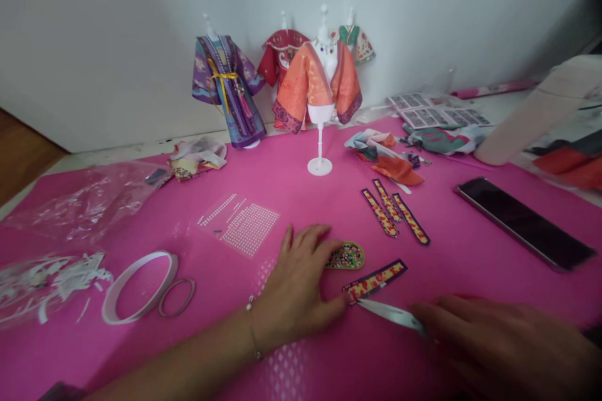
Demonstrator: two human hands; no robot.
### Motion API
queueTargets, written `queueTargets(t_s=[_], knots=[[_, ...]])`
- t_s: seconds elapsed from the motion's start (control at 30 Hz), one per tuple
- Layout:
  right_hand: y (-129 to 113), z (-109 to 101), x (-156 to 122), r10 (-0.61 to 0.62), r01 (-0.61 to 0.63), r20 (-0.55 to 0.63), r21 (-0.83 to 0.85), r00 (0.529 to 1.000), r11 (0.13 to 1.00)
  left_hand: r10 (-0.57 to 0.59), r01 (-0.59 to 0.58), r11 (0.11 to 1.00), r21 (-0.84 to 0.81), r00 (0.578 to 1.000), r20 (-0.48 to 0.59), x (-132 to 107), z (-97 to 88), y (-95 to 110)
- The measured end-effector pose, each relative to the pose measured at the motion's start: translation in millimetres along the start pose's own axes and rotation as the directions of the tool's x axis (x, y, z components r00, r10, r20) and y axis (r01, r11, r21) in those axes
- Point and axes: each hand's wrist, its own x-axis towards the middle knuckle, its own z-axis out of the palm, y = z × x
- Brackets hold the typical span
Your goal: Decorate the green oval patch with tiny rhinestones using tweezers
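Note:
My left hand [303, 282] lies flat on the pink surface with its fingers spread. Its thumb tip rests on the left end of a yellow and red patterned strip [380, 279] with a dark purple border. The index finger touches a small green-rimmed oval container [347, 257] filled with colourful beads. Lower right, my right hand [508, 341], blurred and dark, grips pale metal tweezers [392, 313]. Their points meet the strip's left end beside my thumb. Three similar strips [395, 213] lie farther back.
A doll stand in an orange jacket [345, 84] stands at the back, other dressed stands behind it. A gem sticker sheet [251, 225] lies left of centre, a white tape ring [110, 297] nearer left. On the right are a phone [524, 222] and fabric pieces [397, 169].

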Motion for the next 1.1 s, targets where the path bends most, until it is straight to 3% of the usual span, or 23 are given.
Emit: queueTargets(t_s=[0.27, 0.53, 0.73, 1.1], knots=[[4, -6, 2, -0.041, 0.04, 0.031, 0.034, 0.999, 0.999, -0.016, 0.016, 1.0, -0.004, 1.0, 0.017, 1, -0.1, 0], [0, 1, -2, 0.009, -0.009, 0.042, 0.019, 0.999, 1.0, 0.003, -0.003, 1.0, 0.0, 1.0, 0.01, 0, 0.5, -2], [8, -13, 10, -0.1, 0.097, 0.054, 0.06, 0.993, 0.993, 0.022, -0.022, 1.0, -0.002, 1.0, -0.015, -1, 3.1, -4], [7, -14, 14, -0.07, 0.066, 0.047, 0.07, 0.996, 0.995, 0.025, -0.025, 1.0, 0.0, 1.0, -0.018, -2, 4.3, -6]])
